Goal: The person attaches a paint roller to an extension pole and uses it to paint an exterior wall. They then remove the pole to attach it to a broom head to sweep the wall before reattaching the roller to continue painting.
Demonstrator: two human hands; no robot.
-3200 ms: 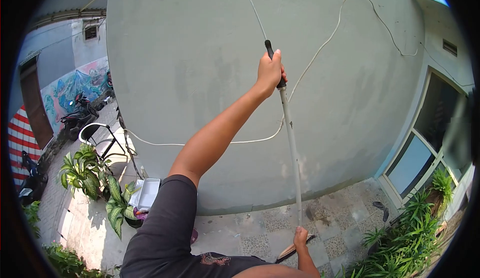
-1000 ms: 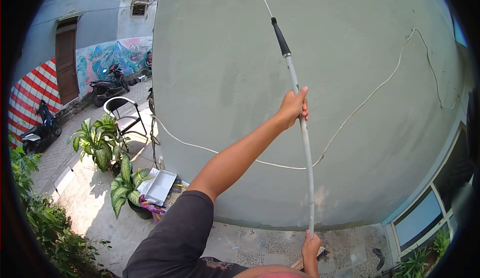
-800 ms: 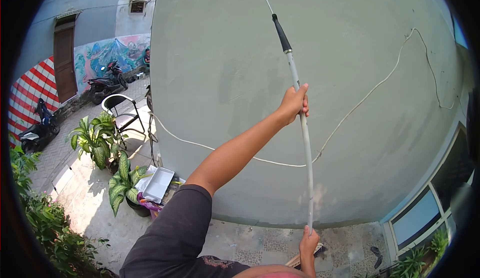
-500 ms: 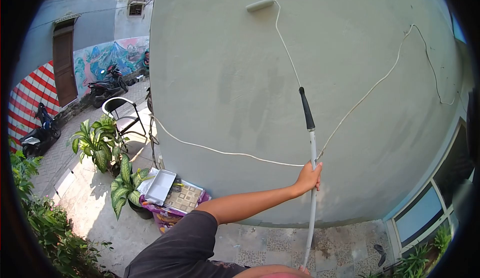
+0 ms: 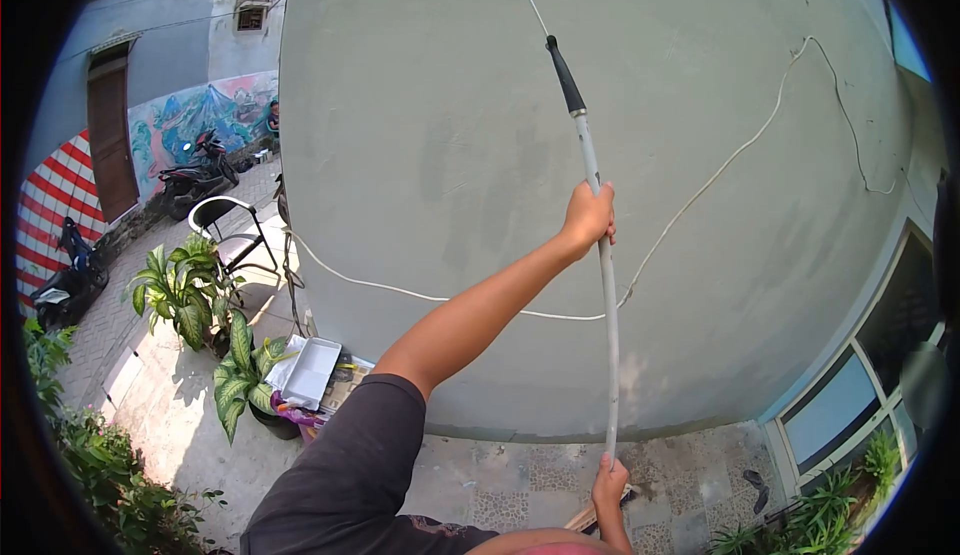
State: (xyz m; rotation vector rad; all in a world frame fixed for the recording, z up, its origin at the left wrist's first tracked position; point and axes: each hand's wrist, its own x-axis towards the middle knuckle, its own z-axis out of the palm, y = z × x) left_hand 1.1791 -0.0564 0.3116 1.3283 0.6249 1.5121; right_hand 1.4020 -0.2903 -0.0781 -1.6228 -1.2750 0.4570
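I've raised the pole [image 5: 611, 355]; its roller has left the frame's top, reaching higher up the wall [image 5: 430, 205]. Left hand [image 5: 588, 215] grips it mid-frame, right hand [image 5: 609, 480] bottom centre.

The pole [image 5: 611, 345] is white with small dark marks, its grip [image 5: 566, 77] is black, and the cable [image 5: 710, 182] is off-white against a grey-green wall [image 5: 400, 65] with darker grey patches. The sleeve [image 5: 345, 455] is dark grey, the tray [image 5: 311, 371] is white, and the potted plant [image 5: 233, 380] has green leaves with pale mottling. The striped panel [image 5: 62, 200] is red and white, the door [image 5: 112, 135] is brown, the mural [image 5: 170, 135] combines blue, turquoise and pink, and the floor [image 5: 500, 508] alternates plain grey tiles with pebble-patterned ones.
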